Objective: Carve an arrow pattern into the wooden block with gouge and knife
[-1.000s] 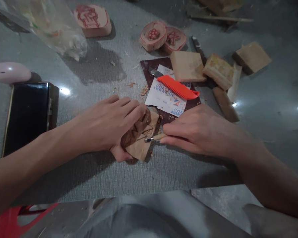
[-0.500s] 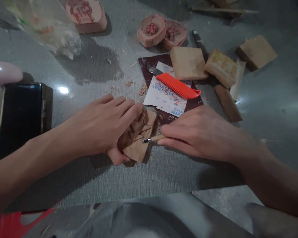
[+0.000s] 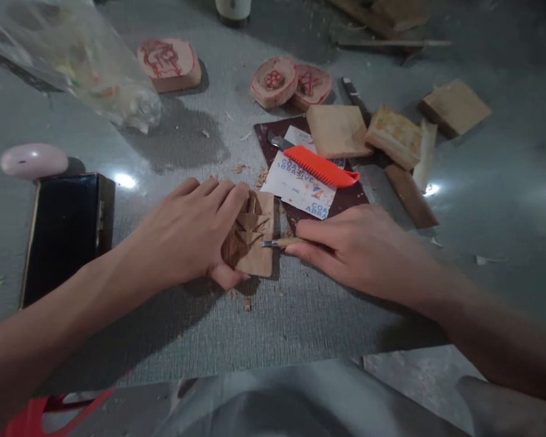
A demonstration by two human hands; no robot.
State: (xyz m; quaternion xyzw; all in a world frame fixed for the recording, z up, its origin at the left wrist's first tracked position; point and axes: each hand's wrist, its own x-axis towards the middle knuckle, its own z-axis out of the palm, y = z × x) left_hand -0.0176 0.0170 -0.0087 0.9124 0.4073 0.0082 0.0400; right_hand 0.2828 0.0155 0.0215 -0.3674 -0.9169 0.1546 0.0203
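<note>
My left hand (image 3: 195,233) grips a small carved wooden block (image 3: 259,258) by its left side, pressing it to the table. Jagged cuts mark the block's upper face. My right hand (image 3: 341,249) is closed around the wooden handle of a carving chisel (image 3: 279,243), whose short metal tip points left and lies at the block's right part. Most of the handle is hidden inside the fingers. Just beyond the right hand is a sheet of sandpaper (image 3: 295,185), white backing up, with an orange utility knife (image 3: 321,165) on it.
Several wooden blocks (image 3: 339,130) lie at the back right. Two round carved pieces (image 3: 273,82) and a red-marked block (image 3: 170,64) are farther back. A plastic bag (image 3: 104,79), a pink oval object (image 3: 34,161) and a black box (image 3: 61,237) stand left. Wood shavings (image 3: 248,303) dot the table.
The wooden block has been turned so its right edge runs more upright. The chisel tip has come up slightly with it. The whole view has shifted, showing more of the table's back.
</note>
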